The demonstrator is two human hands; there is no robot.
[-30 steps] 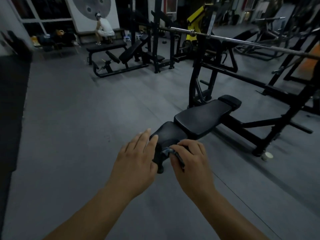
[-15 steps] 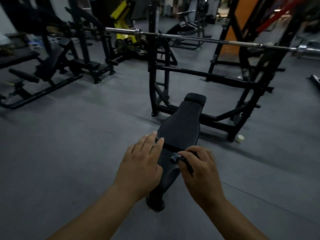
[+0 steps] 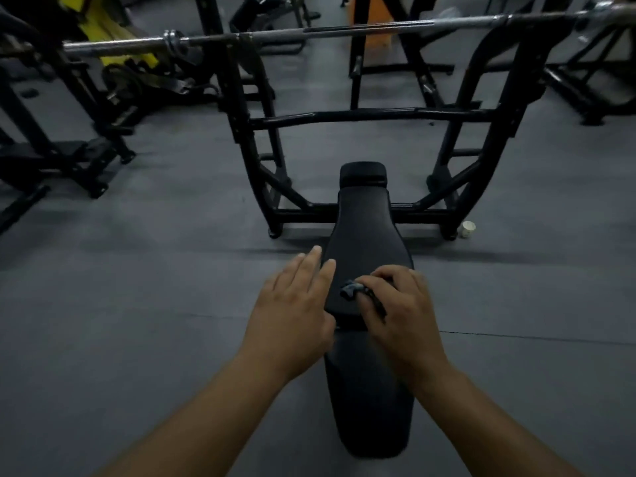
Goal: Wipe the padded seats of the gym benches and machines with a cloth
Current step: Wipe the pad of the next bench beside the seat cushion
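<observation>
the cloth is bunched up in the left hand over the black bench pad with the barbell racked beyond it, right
Not quite. The head view shows the cloth bunched in the right hand, not the left; the left hand holds nothing, fingers straight. It is over the black bench pad, and the barbell is racked beyond it.

I can see only a small dark bit of the cloth (image 3: 354, 291). The rest is tucked inside the right hand (image 3: 402, 315). The left hand (image 3: 292, 315) covers part of the bench pad (image 3: 368, 235). The barbell (image 3: 344, 31) runs off the right edge. A little white thing (image 3: 468, 229) on the floor is too small to name.
</observation>
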